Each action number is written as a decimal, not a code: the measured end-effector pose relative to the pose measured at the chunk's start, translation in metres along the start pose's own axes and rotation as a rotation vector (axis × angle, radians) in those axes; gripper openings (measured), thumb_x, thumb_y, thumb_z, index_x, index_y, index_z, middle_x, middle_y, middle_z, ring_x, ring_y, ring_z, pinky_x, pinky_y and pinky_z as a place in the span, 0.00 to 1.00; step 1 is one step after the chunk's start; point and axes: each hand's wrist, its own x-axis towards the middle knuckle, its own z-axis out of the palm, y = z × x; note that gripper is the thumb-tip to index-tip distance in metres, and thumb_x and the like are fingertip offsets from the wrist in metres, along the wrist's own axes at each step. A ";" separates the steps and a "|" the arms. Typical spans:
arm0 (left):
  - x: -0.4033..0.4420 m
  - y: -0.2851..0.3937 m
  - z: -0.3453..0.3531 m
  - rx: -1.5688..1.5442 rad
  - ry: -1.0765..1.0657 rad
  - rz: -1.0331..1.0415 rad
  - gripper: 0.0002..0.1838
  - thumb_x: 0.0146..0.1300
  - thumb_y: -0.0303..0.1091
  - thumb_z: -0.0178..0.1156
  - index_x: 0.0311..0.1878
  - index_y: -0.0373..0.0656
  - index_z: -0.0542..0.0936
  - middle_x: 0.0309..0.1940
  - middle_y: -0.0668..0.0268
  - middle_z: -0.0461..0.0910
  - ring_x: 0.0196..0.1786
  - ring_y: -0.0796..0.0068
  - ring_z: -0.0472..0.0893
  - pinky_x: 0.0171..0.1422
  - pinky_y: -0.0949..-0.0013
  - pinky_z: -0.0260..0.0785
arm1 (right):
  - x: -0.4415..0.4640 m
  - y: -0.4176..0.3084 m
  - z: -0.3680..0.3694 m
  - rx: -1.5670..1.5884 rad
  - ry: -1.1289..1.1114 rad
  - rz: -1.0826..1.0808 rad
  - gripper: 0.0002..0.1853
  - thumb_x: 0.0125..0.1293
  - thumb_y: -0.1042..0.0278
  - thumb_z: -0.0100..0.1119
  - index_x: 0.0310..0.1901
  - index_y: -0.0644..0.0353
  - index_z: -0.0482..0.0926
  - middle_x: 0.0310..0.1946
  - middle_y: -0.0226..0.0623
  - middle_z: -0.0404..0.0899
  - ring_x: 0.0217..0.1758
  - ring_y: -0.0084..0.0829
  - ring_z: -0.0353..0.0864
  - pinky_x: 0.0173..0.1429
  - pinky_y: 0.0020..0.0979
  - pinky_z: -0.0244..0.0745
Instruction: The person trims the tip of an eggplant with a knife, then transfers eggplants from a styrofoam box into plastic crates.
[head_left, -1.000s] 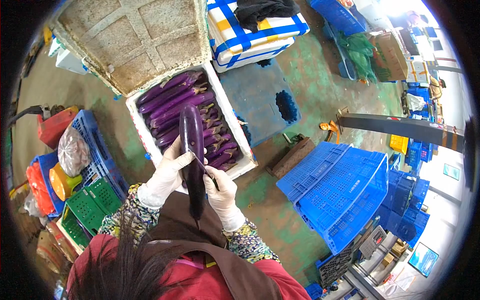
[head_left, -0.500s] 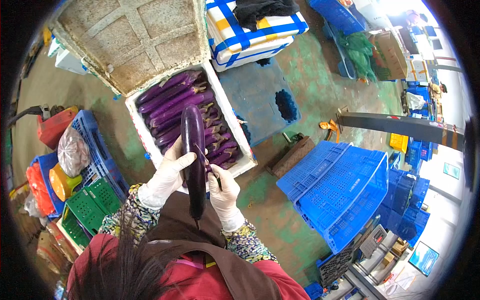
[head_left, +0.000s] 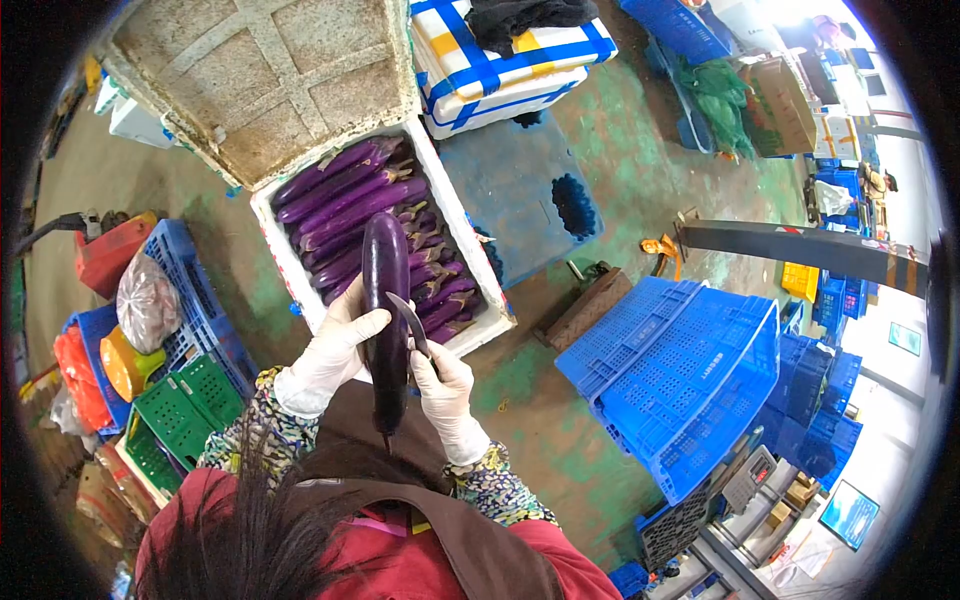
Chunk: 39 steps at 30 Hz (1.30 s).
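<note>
A long dark purple eggplant (head_left: pixel 386 275) stands lengthwise in front of me, its narrow end toward my body. White-gloved, my left hand (head_left: pixel 335 335) is closed around its left side, thumb across the front. My right hand (head_left: pixel 445 390), gloved too, grips a small curved knife (head_left: pixel 409 322); the handle is mostly hidden in the fingers. The blade slants up and left, its tip at or close to the eggplant's right side; whether it touches I cannot tell. Just beyond lies a white foam box (head_left: pixel 462 210) holding many eggplants (head_left: pixel 345 205) in rows.
The foam box's dirty lid (head_left: pixel 270 70) leans open behind it. Blue-taped foam boxes (head_left: pixel 500 70) stand beyond a flat blue pallet (head_left: pixel 520 200). Blue crates (head_left: pixel 680 380) are at right, near a grey post (head_left: pixel 790 245). Green crates (head_left: pixel 185 415) and a bagged bundle (head_left: pixel 148 300) sit left.
The knife has turned in my right hand, so more of its curved blade shows beside the eggplant. My left hand keeps its hold, and the eggplant has barely shifted.
</note>
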 end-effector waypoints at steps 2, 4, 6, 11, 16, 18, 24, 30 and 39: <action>-0.001 0.001 -0.001 -0.012 -0.026 0.001 0.25 0.63 0.33 0.64 0.62 0.42 0.68 0.49 0.56 0.79 0.47 0.64 0.82 0.54 0.60 0.78 | 0.004 0.003 -0.001 -0.106 0.006 -0.170 0.11 0.66 0.75 0.63 0.49 0.67 0.81 0.32 0.31 0.81 0.33 0.19 0.76 0.40 0.22 0.72; 0.000 0.002 -0.004 -0.043 -0.069 -0.068 0.33 0.65 0.29 0.63 0.71 0.47 0.62 0.49 0.58 0.79 0.49 0.65 0.82 0.57 0.61 0.77 | 0.003 -0.003 -0.002 -0.239 -0.010 -0.338 0.11 0.65 0.76 0.63 0.49 0.67 0.81 0.32 0.33 0.80 0.33 0.21 0.76 0.41 0.23 0.72; -0.001 0.003 -0.003 -0.061 -0.060 -0.074 0.32 0.65 0.29 0.63 0.71 0.47 0.62 0.49 0.57 0.79 0.48 0.64 0.82 0.56 0.60 0.78 | 0.004 -0.003 -0.002 -0.282 0.013 -0.408 0.11 0.64 0.77 0.63 0.49 0.66 0.81 0.31 0.35 0.80 0.32 0.26 0.78 0.39 0.25 0.74; -0.002 0.000 -0.004 -0.088 -0.048 -0.075 0.31 0.65 0.30 0.63 0.69 0.48 0.64 0.49 0.56 0.80 0.47 0.64 0.83 0.54 0.60 0.79 | 0.005 -0.006 -0.001 -0.331 0.085 -0.482 0.12 0.63 0.78 0.65 0.48 0.66 0.81 0.31 0.36 0.80 0.33 0.26 0.78 0.41 0.25 0.74; -0.003 0.001 -0.004 -0.118 -0.040 -0.087 0.31 0.65 0.30 0.63 0.70 0.48 0.63 0.49 0.56 0.79 0.46 0.64 0.83 0.54 0.60 0.79 | 0.008 -0.007 -0.004 -0.447 0.128 -0.532 0.13 0.62 0.78 0.64 0.49 0.62 0.80 0.29 0.39 0.81 0.30 0.33 0.82 0.35 0.29 0.76; -0.002 0.001 -0.003 -0.111 -0.051 -0.077 0.31 0.65 0.30 0.63 0.70 0.48 0.63 0.48 0.57 0.79 0.46 0.64 0.83 0.54 0.61 0.79 | 0.009 -0.008 -0.004 -0.465 0.138 -0.538 0.13 0.62 0.78 0.65 0.49 0.62 0.80 0.29 0.39 0.80 0.30 0.34 0.82 0.35 0.30 0.76; -0.002 0.001 0.000 -0.038 -0.028 -0.064 0.29 0.64 0.32 0.64 0.67 0.45 0.65 0.48 0.58 0.79 0.47 0.64 0.82 0.55 0.61 0.78 | 0.006 -0.007 -0.010 -0.488 0.128 -0.449 0.12 0.63 0.74 0.66 0.49 0.64 0.81 0.33 0.37 0.82 0.34 0.28 0.81 0.43 0.26 0.76; 0.003 -0.003 0.000 0.032 -0.048 -0.035 0.29 0.63 0.33 0.65 0.65 0.44 0.66 0.49 0.58 0.79 0.48 0.64 0.82 0.55 0.60 0.78 | 0.006 -0.010 -0.012 -0.486 0.163 -0.474 0.13 0.62 0.76 0.66 0.48 0.63 0.81 0.33 0.39 0.82 0.33 0.31 0.82 0.40 0.28 0.76; 0.007 -0.006 0.004 0.021 -0.037 -0.054 0.31 0.63 0.31 0.65 0.67 0.44 0.64 0.48 0.58 0.80 0.47 0.64 0.82 0.55 0.61 0.77 | 0.007 -0.007 -0.014 -0.496 0.181 -0.437 0.12 0.62 0.76 0.66 0.48 0.65 0.81 0.35 0.39 0.83 0.35 0.28 0.82 0.43 0.26 0.76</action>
